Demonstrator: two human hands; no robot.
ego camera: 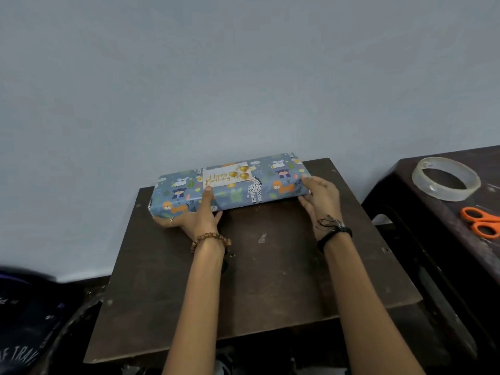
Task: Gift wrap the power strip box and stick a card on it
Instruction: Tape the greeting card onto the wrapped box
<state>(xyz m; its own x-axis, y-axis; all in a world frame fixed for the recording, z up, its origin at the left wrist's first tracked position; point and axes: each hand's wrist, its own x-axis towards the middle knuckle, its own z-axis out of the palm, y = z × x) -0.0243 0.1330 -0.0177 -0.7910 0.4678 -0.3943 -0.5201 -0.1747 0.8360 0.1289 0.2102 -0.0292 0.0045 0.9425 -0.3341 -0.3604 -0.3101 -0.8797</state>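
1. Both forearms reached up from the bottom of the view across a dark wooden table (pixel 270 266) to the far edge, where the wrapped box (pixel 230 185) lay flat against the wall.
2. Patterned paper with animals covered every side of the box that showed; no bare cardboard or loose flap was visible, so the wrapping looked finished.
3. On top sat a white "Happy Birthday" card (pixel 228 175), lying flat on the paper. Whether it was already stuck could not be told.
4. At the near left corner, the left hand (pixel 198 215) had its fingers spread: one straight finger pressed on the card's lower left corner, and the others splayed along the box's near edge.
5. At the right end of the box, the right hand (pixel 320 197) gripped the near corner, its thumb over the top and the remaining fingers curled below the edge.
6. On a second table to the right, well apart from the box, lay a tape roll (pixel 446 178) and orange scissors (pixel 481 221), untouched by either hand.
7. Judged from this, only a last press on the card seemed left.
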